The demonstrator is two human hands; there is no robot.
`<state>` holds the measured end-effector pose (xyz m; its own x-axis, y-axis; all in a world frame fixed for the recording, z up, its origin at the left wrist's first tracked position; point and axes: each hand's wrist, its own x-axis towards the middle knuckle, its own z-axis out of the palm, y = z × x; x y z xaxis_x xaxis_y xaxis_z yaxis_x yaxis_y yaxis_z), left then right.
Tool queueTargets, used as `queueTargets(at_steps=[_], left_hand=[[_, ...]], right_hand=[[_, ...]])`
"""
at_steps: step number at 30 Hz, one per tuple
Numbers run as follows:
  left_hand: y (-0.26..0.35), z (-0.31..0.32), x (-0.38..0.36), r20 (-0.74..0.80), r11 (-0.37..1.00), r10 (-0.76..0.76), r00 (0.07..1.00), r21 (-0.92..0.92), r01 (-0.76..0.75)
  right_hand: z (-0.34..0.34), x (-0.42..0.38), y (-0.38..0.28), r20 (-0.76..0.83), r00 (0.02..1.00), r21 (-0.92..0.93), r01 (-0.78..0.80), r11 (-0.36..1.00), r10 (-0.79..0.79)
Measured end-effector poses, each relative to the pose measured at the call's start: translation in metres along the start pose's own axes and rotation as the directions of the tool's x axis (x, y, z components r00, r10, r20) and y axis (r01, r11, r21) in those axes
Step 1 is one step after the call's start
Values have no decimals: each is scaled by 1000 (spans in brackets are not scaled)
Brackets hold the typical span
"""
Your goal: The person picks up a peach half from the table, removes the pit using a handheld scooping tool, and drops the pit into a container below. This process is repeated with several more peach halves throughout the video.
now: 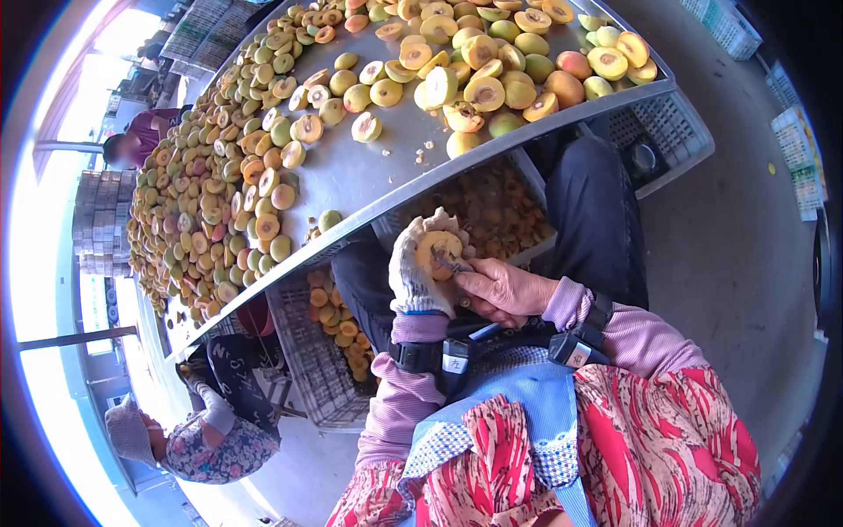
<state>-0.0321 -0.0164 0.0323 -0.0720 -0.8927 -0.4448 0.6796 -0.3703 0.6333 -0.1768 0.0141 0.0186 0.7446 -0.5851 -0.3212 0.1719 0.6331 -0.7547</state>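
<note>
My left hand (413, 263), in a thick off-white knitted glove, is closed around a halved peach (436, 249) with its cut face turned up. In my bare right hand (509, 288) is a small metal pitting tool (452, 263), its dark tip against the middle of the cut face. The fingers wrap round its handle, which is mostly hidden. Both hands are over my lap, just in front of the metal table (351, 167). Many peach halves (439, 86) lie cut side up or down across that table.
Under the table edge is a crate of peach pieces (492, 202). A grey plastic crate (303, 351) with peach halves stands by my left knee. Another crate (672, 132) sits at the right. A person in a hat (211, 439) sits at the left; another person (149, 136) is farther back.
</note>
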Motion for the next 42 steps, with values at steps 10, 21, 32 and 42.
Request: queueTargets(at_steps=[10,21,32,42], left_hand=[[0,3,-9,-84,964,122,989,247,-98],[8,-12,-13,272,862,157,949,432,-266],[-15,-8,2,13,967,161,987,196,-160],[-4,-6,6,-263,972,17,965,-222,-78]], right_hand=[[2,4,11,-159,912,-804,103,586,-379],[19,-9,8,318,919,488,-371,790,234],[14,-13,-5,-185,975,-324,-177,929,122],[-17,-6,14,-401,642,-914,-232,333,-653]])
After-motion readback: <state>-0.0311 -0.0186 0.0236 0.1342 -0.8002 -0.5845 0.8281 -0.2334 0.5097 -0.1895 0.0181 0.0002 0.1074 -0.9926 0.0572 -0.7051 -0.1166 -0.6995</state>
